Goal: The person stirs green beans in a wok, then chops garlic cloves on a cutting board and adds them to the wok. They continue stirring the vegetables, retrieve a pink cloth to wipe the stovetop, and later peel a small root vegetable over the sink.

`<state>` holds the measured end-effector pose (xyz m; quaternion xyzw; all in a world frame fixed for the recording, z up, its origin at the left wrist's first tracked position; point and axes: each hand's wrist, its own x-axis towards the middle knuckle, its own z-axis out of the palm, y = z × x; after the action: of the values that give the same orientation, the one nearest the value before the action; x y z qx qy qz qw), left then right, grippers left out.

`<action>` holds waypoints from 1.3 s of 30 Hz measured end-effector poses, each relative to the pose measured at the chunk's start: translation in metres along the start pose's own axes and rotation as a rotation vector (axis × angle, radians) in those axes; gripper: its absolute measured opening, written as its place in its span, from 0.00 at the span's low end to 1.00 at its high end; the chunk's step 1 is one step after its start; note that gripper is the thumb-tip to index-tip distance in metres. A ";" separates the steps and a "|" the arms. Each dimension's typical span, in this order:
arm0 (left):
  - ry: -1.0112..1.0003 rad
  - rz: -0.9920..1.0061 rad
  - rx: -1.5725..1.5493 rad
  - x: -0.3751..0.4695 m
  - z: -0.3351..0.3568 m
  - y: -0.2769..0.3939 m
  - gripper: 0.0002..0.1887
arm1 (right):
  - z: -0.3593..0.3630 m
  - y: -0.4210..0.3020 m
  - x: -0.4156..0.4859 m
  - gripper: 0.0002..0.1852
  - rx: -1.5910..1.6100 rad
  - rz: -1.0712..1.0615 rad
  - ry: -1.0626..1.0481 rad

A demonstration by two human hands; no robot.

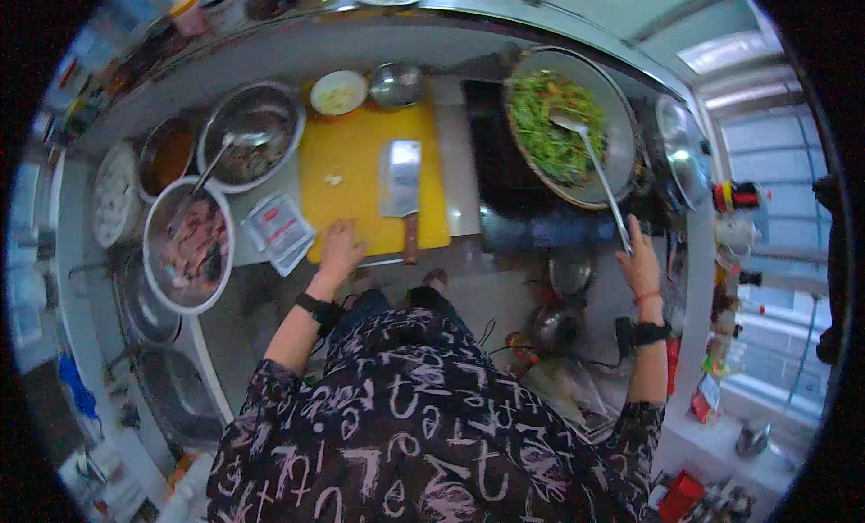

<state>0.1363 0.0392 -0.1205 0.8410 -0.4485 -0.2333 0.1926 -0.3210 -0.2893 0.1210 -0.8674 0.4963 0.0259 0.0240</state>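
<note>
My right hand [640, 266] grips the handle end of a long metal ladle [598, 159], whose head rests in chopped leafy greens [551, 117] inside a large wide pan [618, 138] on a black cooktop [497, 178]. My left hand [341, 251] lies at the near left edge of a yellow cutting board [358, 138], fingers apart and holding nothing. On the board are a cleaver [403, 178] with a wooden handle pointing towards me and a few small white pieces [333, 180]. Printed packets [278, 227] lie left of my left hand.
A bowl of raw meat [196, 249], a metal bowl [253, 161] with a spoon and a pot of brownish contents [167, 158] stand on the left. Behind the board are a white bowl [339, 92] and a small steel bowl [397, 85]. A metal lid [681, 151] is beyond the pan.
</note>
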 end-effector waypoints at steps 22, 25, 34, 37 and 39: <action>0.006 -0.203 0.181 -0.002 0.040 0.016 0.43 | -0.159 0.035 0.109 0.16 1.007 0.684 -0.503; -0.015 -0.214 0.170 -0.002 0.035 0.019 0.44 | -0.125 0.033 0.133 0.15 1.225 0.478 -0.690; -0.046 -0.182 0.191 0.002 0.031 0.013 0.46 | -0.101 0.013 0.080 0.30 0.527 -0.300 -0.216; -0.064 -0.176 0.187 0.004 0.030 0.015 0.46 | -0.111 -0.006 0.040 0.32 0.208 -0.449 -0.069; -0.084 -0.178 0.193 0.004 0.027 0.016 0.45 | -0.123 -0.019 0.012 0.32 0.066 -0.328 -0.117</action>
<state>0.1123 0.0244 -0.1354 0.8815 -0.4004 -0.2401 0.0703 -0.2956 -0.2980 0.2435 -0.9325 0.3465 0.0556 0.0851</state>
